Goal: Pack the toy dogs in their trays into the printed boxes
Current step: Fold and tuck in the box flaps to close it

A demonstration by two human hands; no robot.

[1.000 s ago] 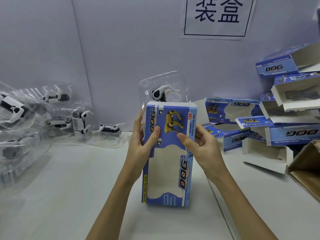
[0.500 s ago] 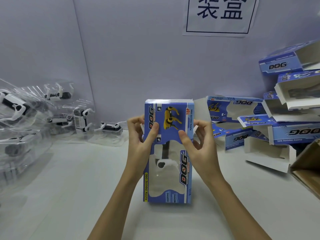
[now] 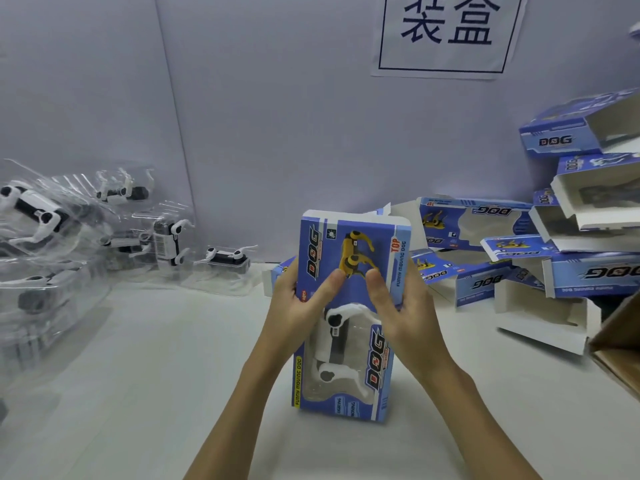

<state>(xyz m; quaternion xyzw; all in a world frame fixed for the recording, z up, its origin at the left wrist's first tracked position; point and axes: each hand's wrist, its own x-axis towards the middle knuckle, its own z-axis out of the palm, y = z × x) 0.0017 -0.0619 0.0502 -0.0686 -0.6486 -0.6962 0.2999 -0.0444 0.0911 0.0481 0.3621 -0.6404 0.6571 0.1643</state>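
Head: "FUNNY MOVING DOG" box (image 3: 349,317)

1. A tall blue printed cardboard box (image 3: 349,317) stands on end at the centre of the white table (image 3: 145,375).
2. A white-and-black plastic toy dog (image 3: 334,336) sits inside that box, behind its window.
3. The left hand (image 3: 294,306) holds the box at 9 o'clock, the right hand (image 3: 401,306) at 3 o'clock.
4. A heap of clear plastic trays with toy dogs (image 3: 69,244) lies at 10 o'clock.
5. A pile of open blue printed boxes (image 3: 540,244) lies at 2 o'clock.
6. A white paper sign with printed characters (image 3: 446,32) hangs on the wall at 12 o'clock, behind the box.
7. A brown cardboard carton (image 3: 620,348) lies at 3 o'clock, at the table's edge.
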